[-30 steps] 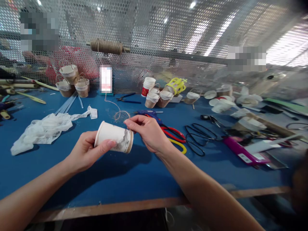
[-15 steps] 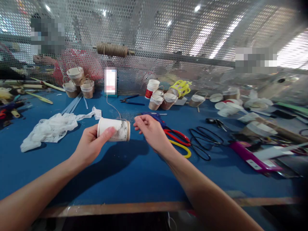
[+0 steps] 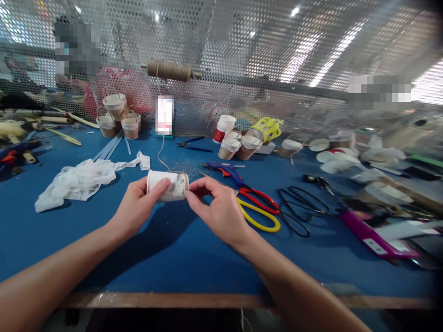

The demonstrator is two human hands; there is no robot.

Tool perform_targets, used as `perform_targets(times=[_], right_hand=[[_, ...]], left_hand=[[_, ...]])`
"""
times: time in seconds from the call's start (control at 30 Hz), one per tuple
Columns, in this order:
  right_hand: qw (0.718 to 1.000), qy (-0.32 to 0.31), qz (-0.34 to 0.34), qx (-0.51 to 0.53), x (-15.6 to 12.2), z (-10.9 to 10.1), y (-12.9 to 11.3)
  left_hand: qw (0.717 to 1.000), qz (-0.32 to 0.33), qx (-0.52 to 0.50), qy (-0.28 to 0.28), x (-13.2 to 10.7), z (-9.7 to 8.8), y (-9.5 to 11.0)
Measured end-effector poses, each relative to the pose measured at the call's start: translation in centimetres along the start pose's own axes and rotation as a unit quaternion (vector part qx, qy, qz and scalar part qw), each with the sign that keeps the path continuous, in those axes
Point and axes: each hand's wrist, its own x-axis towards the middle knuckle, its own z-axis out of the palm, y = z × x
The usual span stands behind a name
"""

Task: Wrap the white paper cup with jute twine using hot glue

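Observation:
My left hand (image 3: 136, 198) is wrapped round a white paper cup (image 3: 176, 184) held on its side above the blue table. A band of brown twine (image 3: 186, 180) circles the cup's right end, and a strand runs back towards a spool of twine (image 3: 169, 70) on the mesh. My right hand (image 3: 216, 205) has its thumb and forefinger pinched at that banded end; the exact fingertip contact is partly hidden. Just beyond the right hand lie a blue glue gun (image 3: 230, 171) and scissors with red and yellow handles (image 3: 261, 219).
Crumpled white lace ribbon (image 3: 81, 182) lies at the left. Small twine-wrapped buckets (image 3: 116, 108), pliers (image 3: 194, 145) and a stack of cups (image 3: 225, 127) stand or lie at the back. A black cable (image 3: 297, 207) and a purple tool (image 3: 375, 235) are at the right.
My right hand has moved left to the cup's banded end, its fingertips now touching there. My left hand keeps hold of the cup. The whole view has shifted slightly.

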Motion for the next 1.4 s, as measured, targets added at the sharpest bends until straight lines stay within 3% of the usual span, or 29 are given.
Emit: perform_targets(times=[0.8,1.4], right_hand=[[1.0,0.005,0.023,-0.013,0.0,-0.02,-0.1],[0.999,-0.005,-0.002,-0.034,-0.1,0.1,0.36]], left_hand=[[0.996,0.028,0.086,0.007,-0.24,0.27,0.06],[0.999,-0.031,-0.015,0.002,-0.02,0.24,-0.39]])
